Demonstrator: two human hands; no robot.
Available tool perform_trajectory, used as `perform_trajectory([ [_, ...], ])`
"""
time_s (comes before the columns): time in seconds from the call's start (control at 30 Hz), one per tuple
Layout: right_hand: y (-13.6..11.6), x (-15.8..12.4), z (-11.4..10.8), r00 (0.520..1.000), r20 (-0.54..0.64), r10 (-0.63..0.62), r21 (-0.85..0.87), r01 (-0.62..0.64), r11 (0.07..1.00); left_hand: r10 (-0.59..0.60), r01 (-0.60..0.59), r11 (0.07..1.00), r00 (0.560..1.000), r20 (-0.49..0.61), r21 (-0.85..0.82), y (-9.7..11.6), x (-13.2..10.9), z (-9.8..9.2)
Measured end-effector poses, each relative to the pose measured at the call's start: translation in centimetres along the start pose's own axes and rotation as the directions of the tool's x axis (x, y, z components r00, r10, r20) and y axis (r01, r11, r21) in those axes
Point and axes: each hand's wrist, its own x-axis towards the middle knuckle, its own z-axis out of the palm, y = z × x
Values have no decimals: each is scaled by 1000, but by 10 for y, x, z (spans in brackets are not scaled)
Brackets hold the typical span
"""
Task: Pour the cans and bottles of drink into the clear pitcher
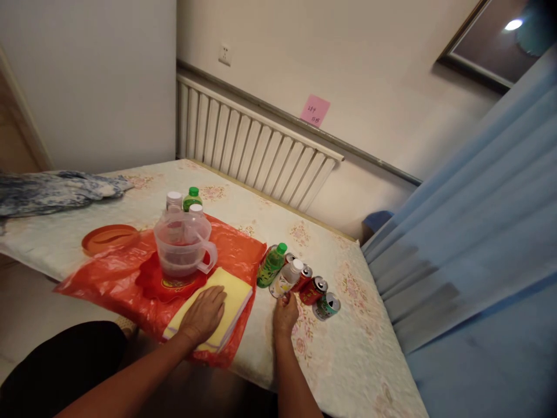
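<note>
Left hand (203, 314) flat on folded yellow cloth (235, 285), fingers loose, likely steadying. Right hand (286, 315) at white-capped bottle (285, 280) on tabletop (365, 360); fingers curled, grasp unclear. Crowded drink cans (314, 291) call for care.

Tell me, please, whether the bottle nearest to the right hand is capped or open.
Capped: a white cap sits on top of the bottle beside the right hand.

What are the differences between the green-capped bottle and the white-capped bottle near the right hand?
The green-capped bottle has a green body, while the white-capped bottle looks pale. The white-capped bottle has its base right by the right hand; the green-capped bottle is farther from that hand. Both have their caps on and stand on the flowered tablecloth.
</note>
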Motion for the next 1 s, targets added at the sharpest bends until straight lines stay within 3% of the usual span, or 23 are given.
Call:
perform_trajectory([
  [1.0, 0, 0, -2, 1000, 9, -5, 0, 5, 1000, 5, -5, 1000, 1000, -3, 16, 1, 1, -2],
])
